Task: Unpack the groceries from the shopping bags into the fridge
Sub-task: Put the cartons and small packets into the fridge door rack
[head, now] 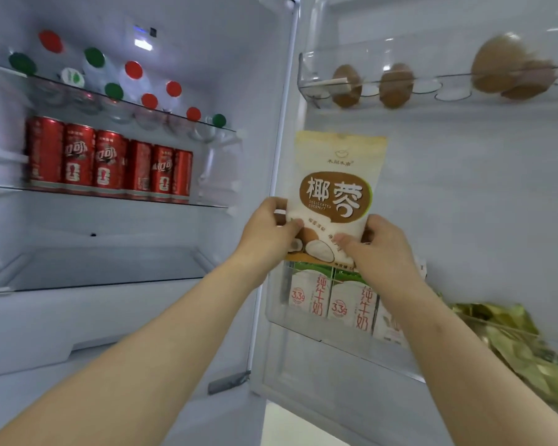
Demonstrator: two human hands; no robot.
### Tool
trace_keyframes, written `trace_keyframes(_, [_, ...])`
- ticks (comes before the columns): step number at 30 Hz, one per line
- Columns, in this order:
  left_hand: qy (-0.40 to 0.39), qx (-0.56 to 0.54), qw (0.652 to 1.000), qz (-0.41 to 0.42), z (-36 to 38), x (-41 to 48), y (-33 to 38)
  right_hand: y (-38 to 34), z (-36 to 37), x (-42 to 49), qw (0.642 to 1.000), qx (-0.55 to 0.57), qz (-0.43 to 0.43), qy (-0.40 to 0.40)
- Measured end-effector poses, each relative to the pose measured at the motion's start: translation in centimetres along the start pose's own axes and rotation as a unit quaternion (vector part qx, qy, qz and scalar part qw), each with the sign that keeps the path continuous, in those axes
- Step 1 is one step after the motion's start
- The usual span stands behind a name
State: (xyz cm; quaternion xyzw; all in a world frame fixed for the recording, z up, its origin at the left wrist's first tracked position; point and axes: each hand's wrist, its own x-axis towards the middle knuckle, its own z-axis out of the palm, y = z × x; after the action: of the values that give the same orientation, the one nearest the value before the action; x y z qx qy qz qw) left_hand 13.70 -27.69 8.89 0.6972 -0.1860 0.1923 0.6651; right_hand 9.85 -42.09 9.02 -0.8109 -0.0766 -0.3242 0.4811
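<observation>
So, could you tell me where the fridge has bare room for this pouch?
The shelf under the cans is bare all across; a smaller gap lies between the cans and the right wall. The top shelf is packed with bottles, and milk cartons crowd the door bin below the pouch that the left hand and right hand grip.

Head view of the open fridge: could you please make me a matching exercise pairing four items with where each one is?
Items:
1 red cans
2 eggs
3 milk cartons
4 coconut pouch

Places:
A lower door bin
B gripped by left hand and right hand
C glass shelf in the main compartment
D top door rack

Pairs: 1-C, 2-D, 3-A, 4-B
</observation>
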Motion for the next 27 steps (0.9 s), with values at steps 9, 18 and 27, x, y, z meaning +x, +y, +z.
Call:
trace_keyframes(9, [-0.084, 0.106, 0.991, -0.007, 0.4, 3.0, -2.9, 2.1, 0.0, 2.1, 0.985, -0.031, 0.122, -0.116])
trace_keyframes(18, [-0.086, 0.173, 0.979, 0.060, 0.4, 4.6, -4.4, 1.9, 0.6, 2.6, 0.961, -0.070, 0.227, -0.139])
trace_keyframes(27, [-0.078, 0.222, 0.968, 0.083, 0.6, 4.7, -4.9, 0.7, 1.5, 1.9, 0.935, -0.238, 0.246, -0.093])
